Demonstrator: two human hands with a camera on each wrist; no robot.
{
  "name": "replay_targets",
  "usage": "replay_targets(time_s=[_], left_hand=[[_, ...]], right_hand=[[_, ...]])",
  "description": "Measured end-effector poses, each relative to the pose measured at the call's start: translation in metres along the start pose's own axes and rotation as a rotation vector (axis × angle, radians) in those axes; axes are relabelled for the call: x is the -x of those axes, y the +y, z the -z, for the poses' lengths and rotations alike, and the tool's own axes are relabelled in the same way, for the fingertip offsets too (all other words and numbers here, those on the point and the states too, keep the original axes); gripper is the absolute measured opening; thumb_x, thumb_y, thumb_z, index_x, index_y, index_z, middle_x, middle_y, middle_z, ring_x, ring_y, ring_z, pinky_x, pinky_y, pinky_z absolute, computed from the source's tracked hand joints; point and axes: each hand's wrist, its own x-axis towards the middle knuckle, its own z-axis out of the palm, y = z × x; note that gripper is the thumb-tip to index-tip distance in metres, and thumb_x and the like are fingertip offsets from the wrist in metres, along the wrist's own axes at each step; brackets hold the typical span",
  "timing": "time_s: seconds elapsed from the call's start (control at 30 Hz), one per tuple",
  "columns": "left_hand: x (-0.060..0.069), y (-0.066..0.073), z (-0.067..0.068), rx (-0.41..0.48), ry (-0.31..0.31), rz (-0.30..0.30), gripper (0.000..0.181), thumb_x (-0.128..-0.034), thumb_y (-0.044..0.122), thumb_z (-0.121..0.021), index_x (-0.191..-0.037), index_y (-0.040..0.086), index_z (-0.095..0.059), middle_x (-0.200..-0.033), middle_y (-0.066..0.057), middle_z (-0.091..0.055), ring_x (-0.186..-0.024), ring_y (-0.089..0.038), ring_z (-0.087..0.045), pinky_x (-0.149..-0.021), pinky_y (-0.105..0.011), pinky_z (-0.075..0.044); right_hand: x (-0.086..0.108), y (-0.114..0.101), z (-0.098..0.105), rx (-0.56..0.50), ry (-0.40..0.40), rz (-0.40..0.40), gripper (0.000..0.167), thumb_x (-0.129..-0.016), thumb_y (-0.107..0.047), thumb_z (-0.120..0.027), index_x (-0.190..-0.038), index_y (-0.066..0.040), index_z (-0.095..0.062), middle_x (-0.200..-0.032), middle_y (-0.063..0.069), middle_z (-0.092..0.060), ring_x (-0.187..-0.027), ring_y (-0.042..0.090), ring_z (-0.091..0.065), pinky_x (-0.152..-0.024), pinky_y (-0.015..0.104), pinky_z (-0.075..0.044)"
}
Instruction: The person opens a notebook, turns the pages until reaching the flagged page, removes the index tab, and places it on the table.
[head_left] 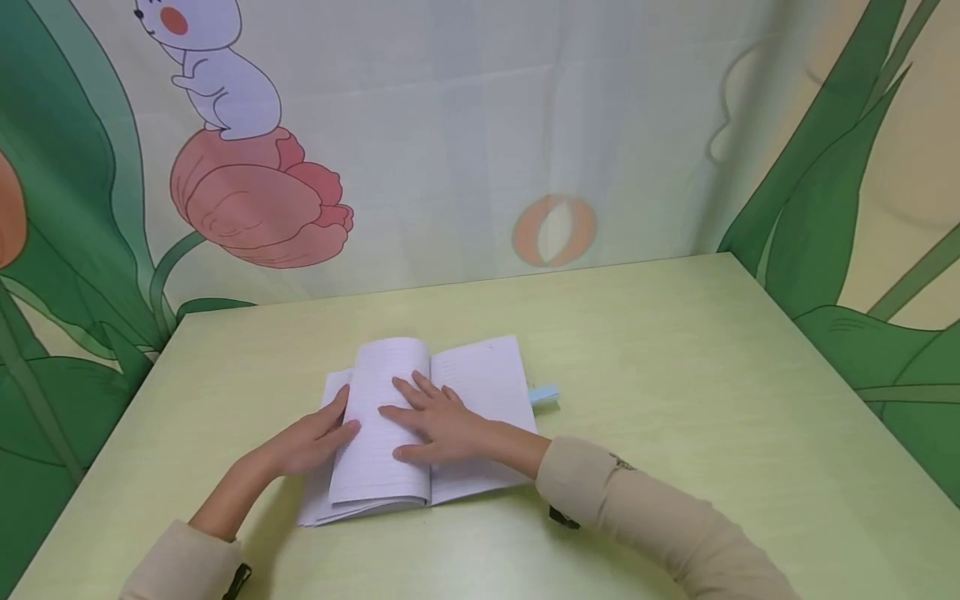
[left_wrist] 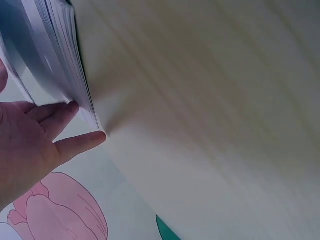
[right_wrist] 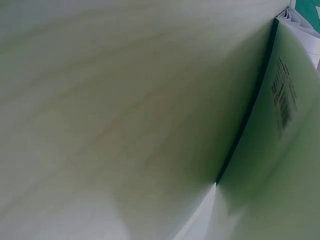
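An open notebook [head_left: 480, 392] with lined white pages lies on the table. Its left-hand leaves curl up and sit unevenly over the pages beneath. My left hand [head_left: 311, 442] holds the outer left edge of a raised leaf [head_left: 378, 475], thumb on top. From the left wrist, that hand's fingers [left_wrist: 60, 120] touch the edges of the stacked pages [left_wrist: 65, 50]. Fingers spread, my right hand [head_left: 442, 421] rests flat on the leaf beside the centre fold. The right wrist view does not show that hand, only the notebook's greenish outer cover [right_wrist: 270, 145] with a barcode.
A light blue tab [head_left: 545, 394] sticks out past the notebook's right edge. The pale green table [head_left: 675, 383] reaches back to a curtain [head_left: 435, 167] printed with a flower and a white animal. Printed green leaves cover both sides.
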Motion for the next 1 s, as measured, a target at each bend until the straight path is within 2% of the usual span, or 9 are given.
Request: replay_targets(time_s=[0.1, 0.17, 0.3, 0.4, 0.53, 0.77, 0.83, 0.9, 1.0], left_hand=[[-0.001, 0.0, -0.002, 0.016, 0.0, -0.016, 0.083, -0.0935, 0.037, -0.048, -0.138, -0.015, -0.001, -0.145, -0.032, 0.001, -0.133, -0.044, -0.003, -0.104, -0.056, -0.011], [-0.001, 0.0, -0.004, -0.002, -0.017, -0.025, 0.088, -0.0907, 0.038, -0.053, -0.139, -0.014, -0.001, -0.144, -0.034, 0.004, -0.132, -0.046, 0.001, -0.103, -0.058, -0.009], [-0.001, 0.003, -0.005, -0.072, -0.071, -0.007, 0.083, -0.0885, 0.04, -0.055, -0.142, -0.006, -0.012, -0.144, -0.034, -0.002, -0.131, -0.049, -0.004, -0.1, -0.063, -0.012], [-0.001, 0.007, -0.004, -0.146, -0.103, 0.035, 0.077, -0.0888, 0.043, -0.053, -0.143, -0.002, -0.02, -0.145, -0.031, -0.01, -0.13, -0.05, -0.01, -0.094, -0.069, -0.014], [-0.001, 0.01, -0.004, -0.238, -0.108, 0.085, 0.074, -0.0901, 0.047, -0.048, -0.142, 0.0, -0.025, -0.144, -0.03, -0.015, -0.129, -0.051, -0.013, -0.09, -0.073, -0.013], [-0.006, 0.01, -0.006, -0.303, -0.108, 0.136, 0.075, -0.0909, 0.053, -0.041, -0.142, 0.0, -0.026, -0.145, -0.029, -0.014, -0.13, -0.05, -0.011, -0.092, -0.072, -0.01], [-0.008, 0.013, -0.007, -0.318, -0.095, 0.129, 0.078, -0.0899, 0.055, -0.041, -0.141, -0.003, -0.027, -0.145, -0.029, -0.014, -0.13, -0.048, -0.013, -0.093, -0.071, -0.01], [-0.009, 0.015, -0.008, -0.331, -0.073, 0.097, 0.081, -0.0887, 0.054, -0.045, -0.139, -0.007, -0.027, -0.145, -0.029, -0.016, -0.131, -0.046, -0.015, -0.094, -0.07, -0.011], [-0.01, 0.019, -0.011, -0.337, -0.029, -0.006, 0.078, -0.088, 0.044, -0.054, -0.139, -0.008, -0.026, -0.146, -0.026, -0.017, -0.132, -0.042, -0.017, -0.095, -0.068, -0.015]], right_hand=[[0.0, 0.0, -0.001, -0.016, -0.034, -0.017, 0.063, -0.092, -0.046, -0.045, -0.145, -0.019, -0.025, -0.152, 0.009, -0.001, -0.137, 0.03, 0.004, -0.104, 0.056, -0.013], [0.001, 0.001, -0.003, -0.026, -0.052, -0.038, 0.066, -0.091, -0.048, -0.045, -0.146, -0.016, -0.023, -0.152, 0.011, 0.0, -0.137, 0.032, 0.003, -0.105, 0.054, -0.011], [0.004, 0.005, -0.007, -0.018, -0.079, -0.069, 0.072, -0.091, -0.05, -0.044, -0.146, -0.013, -0.019, -0.151, 0.014, -0.001, -0.137, 0.034, 0.001, -0.106, 0.051, -0.01], [0.007, 0.008, -0.008, -0.001, -0.088, -0.082, 0.073, -0.09, -0.05, -0.046, -0.146, -0.012, -0.019, -0.151, 0.014, -0.004, -0.137, 0.033, -0.001, -0.107, 0.049, -0.011], [0.013, 0.014, -0.008, 0.053, -0.097, -0.079, 0.074, -0.089, -0.047, -0.05, -0.145, -0.008, -0.021, -0.15, 0.016, -0.009, -0.137, 0.033, -0.004, -0.108, 0.044, -0.012], [0.03, 0.024, -0.002, 0.119, -0.141, -0.086, 0.077, -0.087, -0.043, -0.056, -0.143, -0.002, -0.023, -0.149, 0.02, -0.011, -0.137, 0.034, -0.005, -0.108, 0.044, -0.014], [0.034, 0.027, 0.0, 0.119, -0.152, -0.104, 0.078, -0.087, -0.044, -0.057, -0.143, -0.002, -0.023, -0.149, 0.019, -0.011, -0.137, 0.034, -0.005, -0.108, 0.045, -0.015], [0.038, 0.03, 0.002, 0.113, -0.158, -0.129, 0.079, -0.085, -0.045, -0.058, -0.143, -0.003, -0.024, -0.15, 0.018, -0.011, -0.137, 0.033, -0.005, -0.107, 0.047, -0.015], [0.041, 0.035, 0.004, 0.108, -0.167, -0.163, 0.081, -0.084, -0.046, -0.06, -0.144, -0.005, -0.024, -0.15, 0.015, -0.01, -0.137, 0.031, -0.004, -0.107, 0.049, -0.014]])
